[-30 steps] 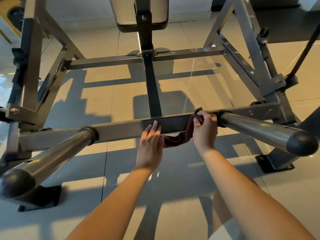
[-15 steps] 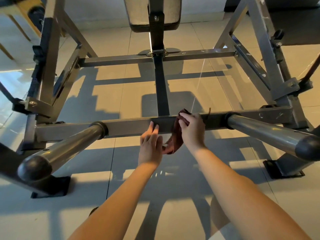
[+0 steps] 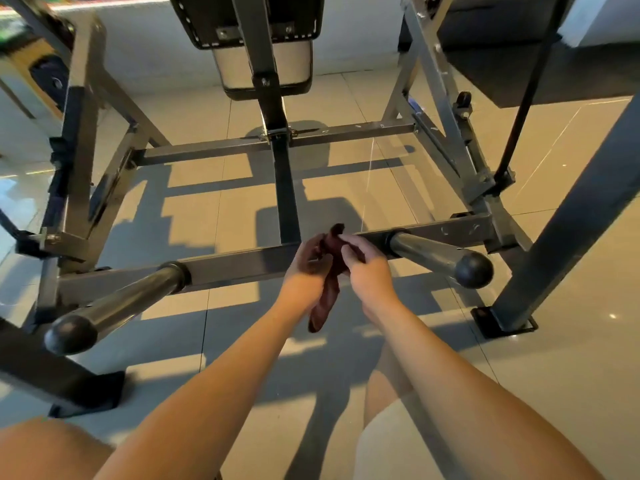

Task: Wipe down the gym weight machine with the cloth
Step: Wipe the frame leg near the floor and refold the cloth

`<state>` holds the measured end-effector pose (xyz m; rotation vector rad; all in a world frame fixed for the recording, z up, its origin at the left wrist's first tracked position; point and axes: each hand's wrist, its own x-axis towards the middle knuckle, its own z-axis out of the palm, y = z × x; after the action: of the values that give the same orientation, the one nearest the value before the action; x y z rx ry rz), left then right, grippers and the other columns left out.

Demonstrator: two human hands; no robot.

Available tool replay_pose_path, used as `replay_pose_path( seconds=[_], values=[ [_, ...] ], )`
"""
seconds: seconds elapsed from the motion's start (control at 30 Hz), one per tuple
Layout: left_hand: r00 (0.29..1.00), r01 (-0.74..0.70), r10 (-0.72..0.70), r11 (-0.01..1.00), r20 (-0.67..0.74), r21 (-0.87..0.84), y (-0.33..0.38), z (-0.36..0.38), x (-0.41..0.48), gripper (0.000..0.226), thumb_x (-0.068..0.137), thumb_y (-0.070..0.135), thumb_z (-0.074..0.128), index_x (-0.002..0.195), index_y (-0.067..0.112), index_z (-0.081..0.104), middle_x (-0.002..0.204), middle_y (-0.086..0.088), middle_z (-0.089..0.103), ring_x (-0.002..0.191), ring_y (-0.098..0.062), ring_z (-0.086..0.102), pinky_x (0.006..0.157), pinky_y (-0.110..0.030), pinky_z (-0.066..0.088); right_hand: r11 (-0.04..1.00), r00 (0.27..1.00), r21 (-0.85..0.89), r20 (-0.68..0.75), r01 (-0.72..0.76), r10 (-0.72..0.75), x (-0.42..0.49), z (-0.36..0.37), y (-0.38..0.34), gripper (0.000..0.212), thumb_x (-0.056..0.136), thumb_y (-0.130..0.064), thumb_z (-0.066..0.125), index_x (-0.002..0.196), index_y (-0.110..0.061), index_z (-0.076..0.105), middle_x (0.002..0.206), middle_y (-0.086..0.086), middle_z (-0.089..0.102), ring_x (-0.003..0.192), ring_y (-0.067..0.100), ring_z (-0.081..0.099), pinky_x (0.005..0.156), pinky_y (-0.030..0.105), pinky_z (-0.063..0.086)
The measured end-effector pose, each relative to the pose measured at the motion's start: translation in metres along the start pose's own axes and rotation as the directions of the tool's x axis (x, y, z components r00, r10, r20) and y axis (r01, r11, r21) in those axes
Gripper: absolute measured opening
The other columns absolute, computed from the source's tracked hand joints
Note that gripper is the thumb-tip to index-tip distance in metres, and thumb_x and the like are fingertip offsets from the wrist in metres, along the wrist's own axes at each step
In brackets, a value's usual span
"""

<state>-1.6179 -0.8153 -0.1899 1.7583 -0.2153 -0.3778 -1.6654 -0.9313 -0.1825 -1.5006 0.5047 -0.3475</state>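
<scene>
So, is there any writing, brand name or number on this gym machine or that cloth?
No text can be read anywhere.
The grey steel weight machine frame shows only bare metal and bolts.
The dark red cloth is plain.
The yellow object at upper left is too blurred to tell.

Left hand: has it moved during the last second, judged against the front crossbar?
Yes. The left hand no longer lies flat on the front crossbar. It has shifted slightly right of the centre post and grips the dark red cloth beside the right hand.
</scene>
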Motion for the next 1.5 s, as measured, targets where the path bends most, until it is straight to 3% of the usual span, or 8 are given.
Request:
replay_pose_path(
  seconds=[0.1, 0.6, 0.8, 1.03, 1.13, 1.27, 1.43, 1.5],
  values=[
    [0.995, -0.003, -0.004, 0.998, -0.099, -0.069, 0.018, 0.0, 0.0, 0.026, 0.098, 0.014, 0.061, 0.12, 0.026, 0.064, 0.108, 0.004, 0.072, 0.098, -0.011, 0.071, 0.071, -0.014, 0.051, 0.999, 0.998, -0.026, 0.048, 0.035, -0.033, 0.002, 0.0, -0.017, 0.03, 0.104, -0.012, 0.052, 0.108, -0.035, 0.071, 0.12, -0.01, 0.068, 0.112, 0.005, 0.063, 0.102, 0.031, 0.051],
    [0.981, -0.192, 0.186, 0.957, -0.046, -0.219, 0.14, 0.067, 0.022, 0.039, 0.1, 0.008, 0.056, 0.132, 0.03, 0.063, 0.123, 0.01, 0.069, 0.112, -0.009, 0.067, 0.099, -0.035, 0.055, 0.945, 0.969, -0.219, 0.031, 0.244, -0.243, 0.031, -0.068, -0.131, 0.043, 0.105, -0.011, 0.049, 0.143, -0.032, 0.056, 0.142, -0.003, 0.058, 0.13, 0.018, 0.052, 0.112, 0.035, 0.043],
    [0.969, -0.21, 0.206, 0.978, 0.136, 0.008, 0.15, 0.118, 0.031, 0.036, 0.102, 0.013, 0.056, 0.135, 0.026, 0.062, 0.122, 0.017, 0.063, 0.1, 0.011, 0.061, 0.084, -0.005, 0.047, 0.895, 0.922, -0.358, -0.178, 0.264, -0.344, 0.056, -0.145, -0.125, 0.036, 0.102, -0.006, 0.054, 0.129, -0.024, 0.069, 0.126, -0.003, 0.06, 0.119, 0.013, 0.055, 0.108, 0.03, 0.044],
    [0.928, -0.224, 0.058, 0.876, 0.368, 0.427, 0.098, 0.163, 0.085, 0.033, 0.107, 0.031, 0.046, 0.133, 0.024, 0.066, 0.139, 0.005, 0.062, 0.13, -0.013, 0.055, 0.112, -0.026, 0.038, 0.972, 0.927, -0.23, -0.349, 0.057, -0.137, 0.078, -0.2, -0.051, 0.034, 0.1, -0.005, 0.059, 0.13, -0.019, 0.068, 0.136, 0.001, 0.062, 0.126, 0.012, 0.051, 0.103, 0.026, 0.04],
    [0.894, -0.209, -0.027, 0.858, 0.448, 0.469, 0.08, 0.177, 0.113, 0.031, 0.107, 0.024, 0.043, 0.121, 0.016, 0.07, 0.118, 0.007, 0.065, 0.108, -0.01, 0.058, 0.085, -0.004, 0.039, 0.979, 0.9, -0.202, -0.425, 0.011, -0.098, 0.09, -0.209, -0.015, 0.031, 0.097, -0.003, 0.062, 0.124, -0.017, 0.071, 0.133, 0.0, 0.065, 0.127, 0.013, 0.055, 0.095, 0.016, 0.04],
    [0.841, -0.229, -0.076, 0.846, 0.535, 0.481, 0.065, 0.192, 0.14, 0.026, 0.1, 0.021, 0.046, 0.1, 0.019, 0.072, 0.096, 0.0, 0.071, 0.089, -0.019, 0.06, 0.082, -0.029, 0.045, 0.943, 0.925, -0.33, -0.368, -0.038, -0.091, 0.111, -0.204, 0.026, 0.024, 0.1, -0.014, 0.061, 0.122, -0.017, 0.071, 0.13, 0.003, 0.062, 0.114, 0.007, 0.052, 0.079, -0.006, 0.034],
    [0.851, -0.282, -0.031, 0.815, 0.525, 0.506, 0.05, 0.199, 0.161, 0.029, 0.103, 0.024, 0.051, 0.118, 0.03, 0.075, 0.108, 0.011, 0.072, 0.097, -0.005, 0.061, 0.08, -0.015, 0.043, 0.82, 0.961, -0.565, -0.163, 0.095, -0.223, 0.128, -0.175, 0.069, 0.038, 0.094, -0.029, 0.052, 0.116, -0.006, 0.071, 0.114, 0.013, 0.062, 0.106, 0.003, 0.054, 0.093, 0.028, 0.049],
    [0.867, -0.248, -0.012, 0.857, 0.498, 0.452, 0.046, 0.197, 0.163, 0.029, 0.102, 0.02, 0.052, 0.116, 0.031, 0.076, 0.103, 0.015, 0.073, 0.089, 0.004, 0.061, 0.072, -0.002, 0.04, 0.794, 0.94, -0.6, -0.203, 0.1, -0.272, 0.13, -0.176, 0.063, 0.034, 0.087, -0.025, 0.056, 0.107, -0.003, 0.074, 0.106, 0.014, 0.068, 0.096, 0.018, 0.063, 0.091, 0.012, 0.047]
  ],
)
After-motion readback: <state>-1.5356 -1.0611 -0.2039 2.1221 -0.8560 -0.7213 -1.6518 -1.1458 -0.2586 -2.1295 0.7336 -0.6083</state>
